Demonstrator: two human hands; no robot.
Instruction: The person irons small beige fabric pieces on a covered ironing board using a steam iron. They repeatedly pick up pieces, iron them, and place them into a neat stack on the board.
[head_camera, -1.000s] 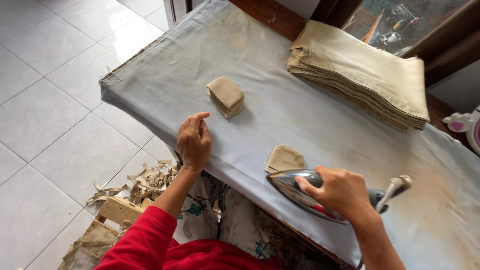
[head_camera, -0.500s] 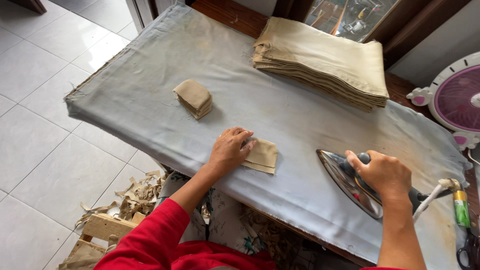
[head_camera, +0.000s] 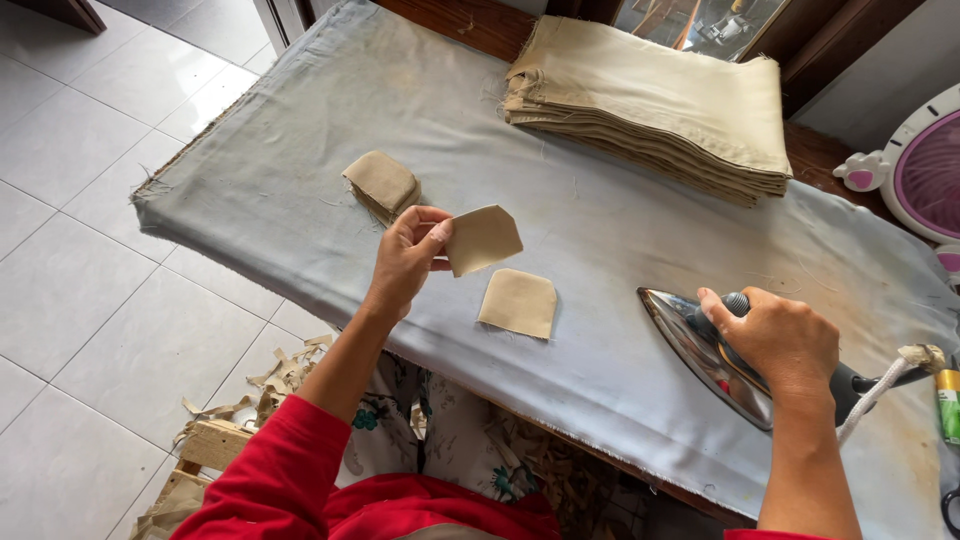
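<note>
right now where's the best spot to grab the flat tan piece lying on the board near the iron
Pinch the flat tan piece at its near left corner, coming from the left hand's side. It lies flat on the grey board cover, so an edge must be lifted first; the iron under the right hand likely crowds the right side.

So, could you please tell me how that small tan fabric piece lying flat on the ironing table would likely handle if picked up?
The flat tan piece probably weighs almost nothing. It likely keeps its shape briefly: the matching piece in the left hand stands out unsupported. Pushed, it would probably slide on the table cover.
</note>
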